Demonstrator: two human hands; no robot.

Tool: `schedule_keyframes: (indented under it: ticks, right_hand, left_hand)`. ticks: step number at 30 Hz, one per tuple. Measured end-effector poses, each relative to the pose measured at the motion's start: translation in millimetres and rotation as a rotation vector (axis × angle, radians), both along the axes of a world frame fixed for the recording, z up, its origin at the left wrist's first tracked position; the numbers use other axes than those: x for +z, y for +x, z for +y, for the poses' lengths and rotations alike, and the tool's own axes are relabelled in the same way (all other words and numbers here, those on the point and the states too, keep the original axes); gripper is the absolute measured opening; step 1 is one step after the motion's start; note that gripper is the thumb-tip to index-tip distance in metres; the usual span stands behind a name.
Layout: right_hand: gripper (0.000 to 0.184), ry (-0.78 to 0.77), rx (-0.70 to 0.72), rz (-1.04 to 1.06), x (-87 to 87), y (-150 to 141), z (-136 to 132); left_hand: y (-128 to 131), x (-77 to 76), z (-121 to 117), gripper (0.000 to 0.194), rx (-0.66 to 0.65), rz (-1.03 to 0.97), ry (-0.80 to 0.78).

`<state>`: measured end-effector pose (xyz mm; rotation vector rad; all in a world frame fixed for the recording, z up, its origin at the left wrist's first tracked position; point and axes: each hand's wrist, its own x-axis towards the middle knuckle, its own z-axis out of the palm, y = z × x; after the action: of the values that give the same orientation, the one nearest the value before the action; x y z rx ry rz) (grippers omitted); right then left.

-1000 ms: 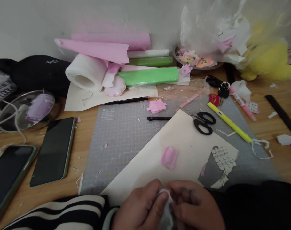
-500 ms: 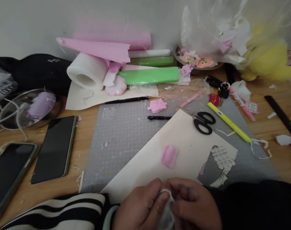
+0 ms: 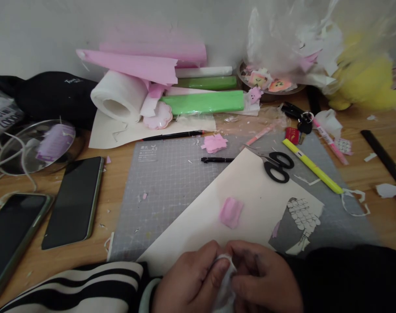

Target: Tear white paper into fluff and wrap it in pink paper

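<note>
Two hands pinch a soft white piece (image 3: 224, 292) between them, low over the near edge of a cream sheet (image 3: 185, 243).
The left hand (image 3: 188, 278) closes on the piece with its thumb laid along it, and the right hand (image 3: 266, 276) grips the other side with bent fingers (its lower part is dim and runs out of view, so what the piece is stays unclear); a small pink piece (image 3: 231, 212) lies on the sheet just beyond the fingertips, the sheet lies slantwise over a grey cutting mat (image 3: 162, 187), black-handled scissors (image 3: 278, 167) rest at its far corner, a yellow marker (image 3: 312, 166) lies on the mat to their right, and two phones (image 3: 73, 204) lie on the wooden table (image 3: 96, 234) at the left.
</note>
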<state>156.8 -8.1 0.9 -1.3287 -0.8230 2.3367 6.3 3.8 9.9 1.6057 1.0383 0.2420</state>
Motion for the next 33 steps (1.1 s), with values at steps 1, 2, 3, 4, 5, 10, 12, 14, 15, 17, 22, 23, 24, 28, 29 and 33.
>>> schedule_keyframes:
  ticks: [1,2,3,4,5,10,12,14,15,17,22,23,24,28,29,33]
  right_hand:
    - [0.015,0.000,0.007,0.019,-0.9,0.1,-0.4]
    - [0.014,0.003,0.006,0.023,-1.4,0.1,-0.7]
    - [0.013,0.007,0.002,0.015,-1.3,0.0,-0.8]
    - [0.012,0.009,-0.003,0.003,-1.0,0.0,-0.9]
    - [0.011,0.007,-0.004,-0.010,-0.4,0.0,-0.8]
    - [0.006,0.028,-0.002,-0.061,1.9,0.9,-0.4]
    - [0.006,0.055,-0.002,-0.070,2.4,1.4,-0.1]
    - [0.007,0.073,0.012,-0.087,3.1,1.9,0.3]
    - [0.007,0.082,0.025,-0.099,3.5,2.1,0.6]
    - [0.006,0.110,0.045,-0.130,4.2,2.7,1.0]
    - [0.006,0.139,0.082,-0.132,3.2,3.2,0.4]
    - [0.006,0.142,0.078,-0.129,2.6,3.2,0.0]
    - [0.005,0.144,0.071,-0.132,2.0,3.2,-0.4]
    - [0.003,0.136,0.083,-0.121,0.6,4.1,-1.1]
    - [0.003,0.140,0.082,-0.119,0.6,4.4,-1.0]
    - [0.002,0.133,0.070,-0.119,1.7,4.5,0.5]
  left_hand:
    - [-0.2,-0.7,-0.2,0.027,-0.010,-0.010,0.009]
    - [-0.4,-1.4,-0.7,0.026,-0.007,-0.007,0.017]
    - [-0.6,-2.2,-1.5,0.026,0.005,0.006,0.026]
    - [-0.8,-2.9,-2.4,0.026,0.014,0.021,0.031]
    - [-1.0,-3.5,-3.3,0.025,0.024,0.039,0.036]
    - [-0.5,-0.8,-4.0,0.025,0.003,0.041,0.008]
    - [0.7,2.0,-3.6,0.026,0.027,0.044,0.001]
    - [1.8,3.8,-3.5,0.027,0.051,0.044,-0.004]
    - [2.1,4.2,-3.6,0.027,0.055,0.036,-0.008]
    - [2.1,4.1,-3.9,0.027,0.060,0.018,-0.015]
    - [0.4,3.3,-4.1,0.028,0.070,-0.007,-0.014]
    - [0.3,3.6,-4.1,0.028,0.071,-0.001,-0.013]
    - [0.5,3.9,-4.2,0.028,0.071,0.007,-0.015]
    - [2.1,5.5,-4.2,0.028,0.071,0.034,-0.017]
    - [2.3,5.6,-4.1,0.029,0.074,0.035,-0.020]
    - [1.4,4.3,-2.4,0.031,0.043,0.008,-0.047]
